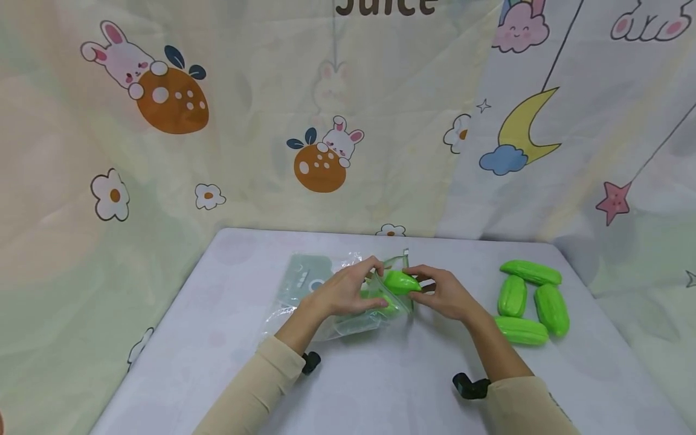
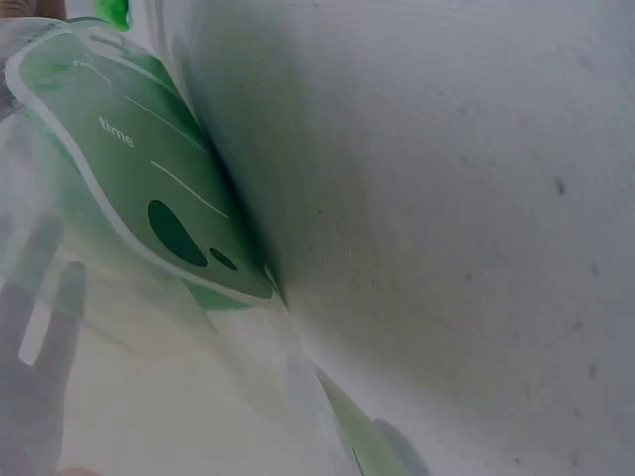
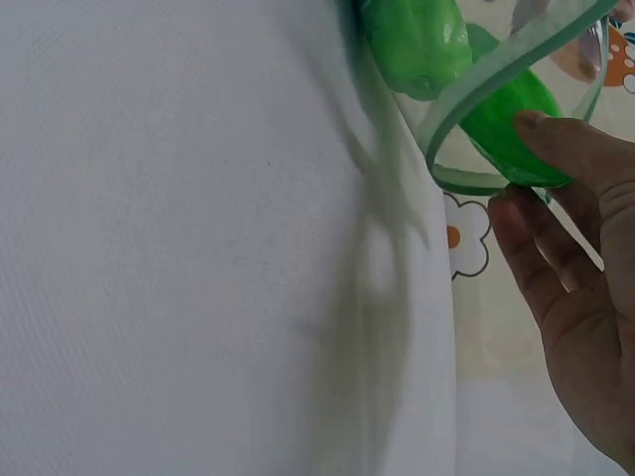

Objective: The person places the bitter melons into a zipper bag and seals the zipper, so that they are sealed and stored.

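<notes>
Well, right hand (image 1: 447,294) pinches green piece (image 1: 401,282), perhaps part-bagged

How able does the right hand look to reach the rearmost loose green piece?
Probably not yet: the right hand pinches another green piece by the bag, though nothing visibly blocks the rearmost one.

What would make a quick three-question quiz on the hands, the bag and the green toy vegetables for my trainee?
1. How many green toy vegetables lie on the table to the right, away from the bag?
2. What does the left hand hold: A, a cup; B, the bag; C, a spoon?
3. True or false: the right hand pinches a toy vegetable at the bag's mouth.

Key: 1, four; 2, B; 3, true.
</notes>
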Motion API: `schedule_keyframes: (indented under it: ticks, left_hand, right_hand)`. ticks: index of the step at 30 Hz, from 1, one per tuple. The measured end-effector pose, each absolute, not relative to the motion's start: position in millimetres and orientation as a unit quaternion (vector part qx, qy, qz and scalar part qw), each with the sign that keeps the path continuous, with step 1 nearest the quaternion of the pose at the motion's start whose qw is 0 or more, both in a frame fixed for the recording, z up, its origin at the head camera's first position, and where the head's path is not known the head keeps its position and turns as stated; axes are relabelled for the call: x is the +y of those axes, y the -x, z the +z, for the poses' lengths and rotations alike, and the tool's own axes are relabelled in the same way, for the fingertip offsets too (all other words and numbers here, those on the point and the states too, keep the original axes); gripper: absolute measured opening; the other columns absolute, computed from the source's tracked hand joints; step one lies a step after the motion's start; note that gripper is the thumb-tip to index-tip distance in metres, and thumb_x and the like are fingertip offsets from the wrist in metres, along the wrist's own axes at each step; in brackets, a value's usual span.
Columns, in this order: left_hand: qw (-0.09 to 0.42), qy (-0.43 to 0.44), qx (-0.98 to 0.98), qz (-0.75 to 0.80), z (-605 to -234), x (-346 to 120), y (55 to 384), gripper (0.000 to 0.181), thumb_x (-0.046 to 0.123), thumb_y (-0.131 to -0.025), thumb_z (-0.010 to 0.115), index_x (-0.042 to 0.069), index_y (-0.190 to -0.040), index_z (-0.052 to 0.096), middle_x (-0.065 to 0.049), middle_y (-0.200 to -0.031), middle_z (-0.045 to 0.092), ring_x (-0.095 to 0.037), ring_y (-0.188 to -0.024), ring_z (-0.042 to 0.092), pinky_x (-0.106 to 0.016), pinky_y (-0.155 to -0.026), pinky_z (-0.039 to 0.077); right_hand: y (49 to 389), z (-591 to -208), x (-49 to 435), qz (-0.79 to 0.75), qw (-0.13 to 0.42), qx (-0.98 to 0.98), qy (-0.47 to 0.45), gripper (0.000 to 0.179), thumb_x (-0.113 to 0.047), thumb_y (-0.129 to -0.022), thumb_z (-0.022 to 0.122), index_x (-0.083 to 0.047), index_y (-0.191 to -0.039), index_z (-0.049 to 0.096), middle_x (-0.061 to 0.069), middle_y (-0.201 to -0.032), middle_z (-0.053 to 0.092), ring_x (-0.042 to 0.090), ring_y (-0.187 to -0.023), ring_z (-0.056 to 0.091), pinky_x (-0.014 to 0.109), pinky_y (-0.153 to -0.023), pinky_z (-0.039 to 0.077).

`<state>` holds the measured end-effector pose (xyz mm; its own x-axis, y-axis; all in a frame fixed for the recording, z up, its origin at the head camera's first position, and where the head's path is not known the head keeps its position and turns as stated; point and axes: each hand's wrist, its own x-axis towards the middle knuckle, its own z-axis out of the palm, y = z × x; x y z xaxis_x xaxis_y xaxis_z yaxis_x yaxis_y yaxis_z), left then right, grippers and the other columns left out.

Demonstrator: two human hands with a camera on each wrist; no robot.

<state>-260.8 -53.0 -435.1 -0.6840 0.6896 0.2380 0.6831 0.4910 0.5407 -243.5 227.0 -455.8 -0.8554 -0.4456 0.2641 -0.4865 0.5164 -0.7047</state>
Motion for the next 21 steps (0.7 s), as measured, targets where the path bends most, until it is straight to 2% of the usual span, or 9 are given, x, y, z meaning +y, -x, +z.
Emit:
schedule_keyframes:
  ticks: [6,15,21]
  left_hand:
    - [-0.007,-0.399,0.864,0.307,-436,-52,260,0.057,0.046,-0.087,0.082,0.02,-0.125,0.049,0.007,-0.127,0.06,-0.015,-0.117,0.063,-0.035,-0.094,0.054]
    - [-0.003,-0.401,0.858,0.321,-439,-53,259,0.057,0.041,-0.087,0.083,0.019,-0.126,0.049,0.001,-0.134,0.06,-0.02,-0.119,0.065,-0.039,-0.095,0.056]
    - [-0.005,-0.397,0.858,0.327,-443,-53,259,0.058,0.041,-0.087,0.083,0.018,-0.128,0.049,-0.001,-0.135,0.062,-0.023,-0.122,0.065,-0.042,-0.094,0.056]
  right_hand:
    - [243,-463,224,0.433,0.021,-0.861,-0.266,0.047,-0.005,-0.09,0.079,-0.003,-0.134,0.065,0.015,-0.124,0.062,0.038,-0.109,0.067,0.05,-0.091,0.059]
    - [241,-468,223,0.434,0.017,-0.864,-0.254,0.038,-0.002,-0.09,0.077,-0.003,-0.127,0.067,0.015,-0.124,0.07,0.036,-0.107,0.07,0.044,-0.088,0.06]
    - [239,-469,225,0.416,0.009,-0.872,-0.259,0.04,0.0,-0.093,0.073,-0.002,-0.132,0.065,0.017,-0.129,0.068,0.038,-0.109,0.07,0.043,-0.087,0.061]
